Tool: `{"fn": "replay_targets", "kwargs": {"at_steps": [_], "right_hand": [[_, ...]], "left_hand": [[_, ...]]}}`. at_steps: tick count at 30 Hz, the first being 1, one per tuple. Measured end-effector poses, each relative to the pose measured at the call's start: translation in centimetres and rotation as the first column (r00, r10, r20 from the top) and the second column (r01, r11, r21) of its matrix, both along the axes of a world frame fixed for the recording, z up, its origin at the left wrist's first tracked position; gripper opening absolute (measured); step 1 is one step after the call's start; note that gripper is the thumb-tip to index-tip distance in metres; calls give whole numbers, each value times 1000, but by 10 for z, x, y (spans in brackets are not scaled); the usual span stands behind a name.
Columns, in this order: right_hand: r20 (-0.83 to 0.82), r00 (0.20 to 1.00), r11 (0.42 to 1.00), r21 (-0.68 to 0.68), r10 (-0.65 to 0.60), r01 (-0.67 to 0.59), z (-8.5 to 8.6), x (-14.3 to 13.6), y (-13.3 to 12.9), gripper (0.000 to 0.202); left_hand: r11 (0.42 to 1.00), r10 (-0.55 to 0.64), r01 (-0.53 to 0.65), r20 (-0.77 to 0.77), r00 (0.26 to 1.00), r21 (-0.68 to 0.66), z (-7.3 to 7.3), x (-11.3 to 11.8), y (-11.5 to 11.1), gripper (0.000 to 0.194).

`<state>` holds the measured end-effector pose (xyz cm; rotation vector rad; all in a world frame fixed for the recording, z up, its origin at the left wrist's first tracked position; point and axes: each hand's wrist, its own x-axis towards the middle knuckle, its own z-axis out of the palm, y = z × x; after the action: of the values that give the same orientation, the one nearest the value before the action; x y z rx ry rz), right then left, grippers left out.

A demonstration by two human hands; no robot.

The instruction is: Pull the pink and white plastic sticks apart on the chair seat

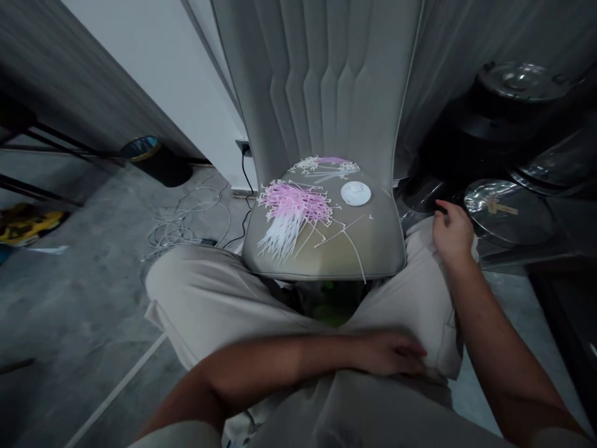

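My left hand (392, 353) lies across my lap by the right thigh, its fingers loosely bent and apart, with nothing seen in it. On my right knee rests my right hand (452, 233), empty, with thumb and forefinger apart; its other fingers are partly hidden. Both hands are away from the chair seat in front of me. A heap of thin plastic strips (295, 208), white and pink with small knobbed ends, sits on that seat. Behind it is a smaller pile of similar strips (326, 165). A round white plastic piece (356, 193) lies to the right. Several loose strips (342, 230) are scattered near the front.
The grey padded chair (321, 81) stands between my knees. A coiled cable (181, 224) and a black bin (158, 162) are on the floor at left. At right stand a dark pot with a shiny lid (522, 81) and a clear round cover (508, 211).
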<state>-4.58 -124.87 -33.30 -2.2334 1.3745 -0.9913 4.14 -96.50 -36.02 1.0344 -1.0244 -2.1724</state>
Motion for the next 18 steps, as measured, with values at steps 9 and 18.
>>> {"fn": "replay_targets", "kwargs": {"at_steps": [9,18], "right_hand": [[-275,945,882,382,-176,276,-4,-43,-27,59],[-282,955,821,521,-94,235,-7,-46,-67,40]], "left_hand": [[638,723,154,656,218,-754,109,203,26,36],[743,266,-416,802,-535,-524,95,312,142,60]]}}
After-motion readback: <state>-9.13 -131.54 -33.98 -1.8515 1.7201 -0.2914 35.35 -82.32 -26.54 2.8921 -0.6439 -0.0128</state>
